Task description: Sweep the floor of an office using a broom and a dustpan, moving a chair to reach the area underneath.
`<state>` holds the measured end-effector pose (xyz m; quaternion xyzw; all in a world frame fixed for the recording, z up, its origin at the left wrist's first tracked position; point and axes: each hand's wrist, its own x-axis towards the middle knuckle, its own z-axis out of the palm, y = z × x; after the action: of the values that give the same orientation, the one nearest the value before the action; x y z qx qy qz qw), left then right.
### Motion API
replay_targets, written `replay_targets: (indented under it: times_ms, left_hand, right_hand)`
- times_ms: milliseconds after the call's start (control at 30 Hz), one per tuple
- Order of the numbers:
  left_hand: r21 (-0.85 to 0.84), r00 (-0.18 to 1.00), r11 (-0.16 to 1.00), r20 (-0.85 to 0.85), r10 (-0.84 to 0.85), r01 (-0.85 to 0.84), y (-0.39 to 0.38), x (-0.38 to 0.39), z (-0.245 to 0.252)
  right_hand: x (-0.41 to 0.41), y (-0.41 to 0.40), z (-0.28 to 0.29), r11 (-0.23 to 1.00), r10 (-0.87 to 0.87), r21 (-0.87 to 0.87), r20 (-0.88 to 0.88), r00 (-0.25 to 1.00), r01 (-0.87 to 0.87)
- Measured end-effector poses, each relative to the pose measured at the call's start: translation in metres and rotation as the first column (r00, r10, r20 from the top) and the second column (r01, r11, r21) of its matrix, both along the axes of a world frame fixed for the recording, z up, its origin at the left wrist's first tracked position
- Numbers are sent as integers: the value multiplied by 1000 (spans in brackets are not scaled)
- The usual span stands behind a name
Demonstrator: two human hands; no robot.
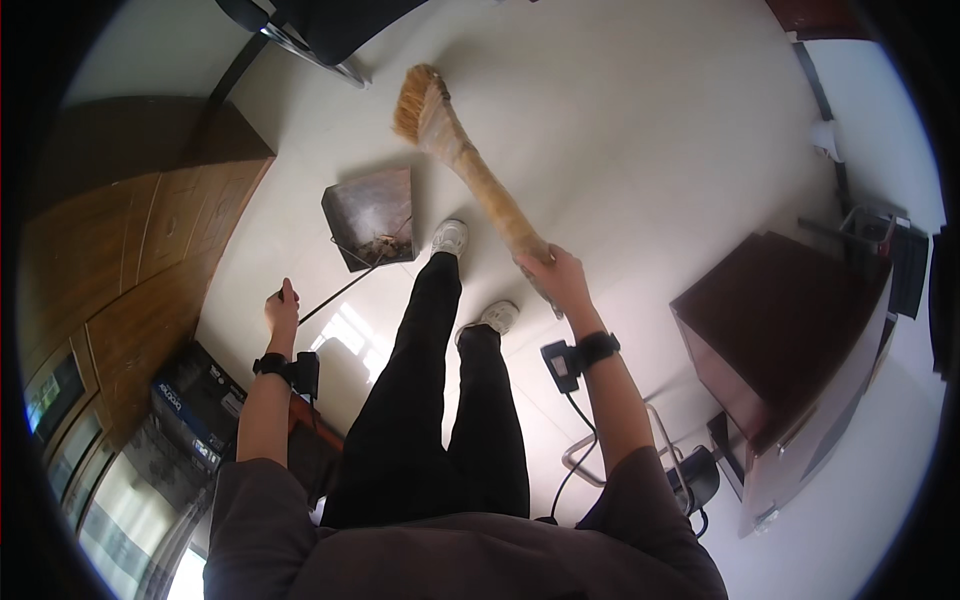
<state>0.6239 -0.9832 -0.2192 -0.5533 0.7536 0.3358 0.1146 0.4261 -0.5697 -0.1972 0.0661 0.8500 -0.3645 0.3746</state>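
Note:
My right hand [561, 279] is closed around the handle of a straw broom [489, 184]. The broom slants away from me up the view, its bristle head over the pale floor beyond the dustpan. Clear wrapping seems to cover part of that head. Left of my feet is a metal dustpan [371, 206] with a thin rod handle. Bits of dark and brown debris [381, 246] lie at its near end. My left hand [283, 306] is shut on the handle's upper end, partly hidden by the fingers. Both wrists carry strapped-on devices.
Wooden cabinets [172, 225] line the left side, with a printed carton [199, 401] near them. A dark-topped desk or cabinet [772, 315] stands at right. A chair's metal leg [315, 56] reaches in at the top; metal tubing [585, 457] shows behind my right arm.

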Motion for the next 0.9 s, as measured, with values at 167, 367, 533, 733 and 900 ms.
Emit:
replay_targets:
  times_ms: [167, 367, 533, 733, 900]
  left_hand:
    - [79, 998, 996, 47, 40, -44, -4, -11, -22]
    - [145, 991, 982, 71, 114, -124, -15, -40, -24]
    - [171, 989, 977, 103, 108, -124, -33, -59, -27]
    - [220, 989, 968, 109, 97, -119, -24, -60, -22]
    - [238, 993, 969, 117, 33, -60, -25, -62, -22]
  right_hand:
    - [-42, -74, -40, 997, -17, -78, 24, 1000, 19]
    - [-72, -81, -57, 990, 41, 140, -90, 995, -28]
    - [-54, -20, -63, 977, -23, 209, -70, 997, 38]
    - [41, 57, -54, 910, -277, 328, 29, 960, 253]
    - [161, 100, -37, 817, -454, 398, -3, 891, 418]
